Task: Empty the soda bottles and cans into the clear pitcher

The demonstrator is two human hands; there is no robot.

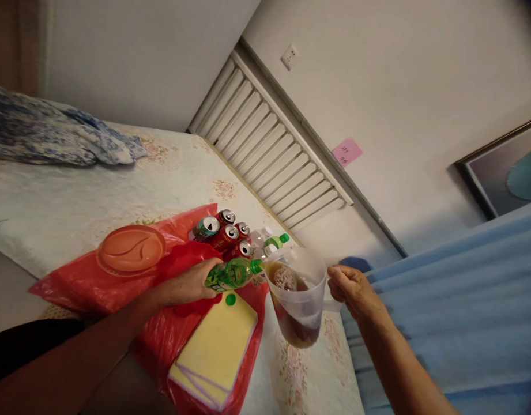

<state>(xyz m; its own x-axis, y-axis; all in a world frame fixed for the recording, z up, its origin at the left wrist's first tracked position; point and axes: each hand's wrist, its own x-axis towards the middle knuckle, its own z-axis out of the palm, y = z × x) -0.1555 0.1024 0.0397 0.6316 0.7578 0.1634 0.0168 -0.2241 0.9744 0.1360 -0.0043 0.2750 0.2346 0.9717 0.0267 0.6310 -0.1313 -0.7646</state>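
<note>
Two bare hands work above a table spread with a pale, flower-printed tablecloth [66,199]. The left hand [196,282] has its fingers clamped on a green bottle [230,275], which is tilted with its neck at the rim of a translucent pitcher [293,300]; whether neck and rim touch cannot be told. The right hand [355,293] has its fingers curled together on the handle side of the pitcher, the handle itself being largely hidden. Brown liquid [297,333] with bubbles on top partly fills the pitcher. Beneath the left forearm, a red plastic bag [66,279] lies across the tablecloth, carrying a round orange lid [131,249] and a yellow cloth [217,346] with a lilac edge; a green cap [230,300] rests near the upper end of this cloth. Beyond the bottle, opened cans [224,237], mostly red, stand in a cluster, with clear bottles [257,237] just beside them. A blue-and-white patterned fabric [53,129] lies bunched at the far left of the table. Behind the table, a white radiator [274,151] runs diagonally across the view; the pale wall [390,69] bears a socket [290,57], a pink note [347,151] with handwriting and a framed picture [490,176]. A blue curtain [455,288] hangs at the right.
</note>
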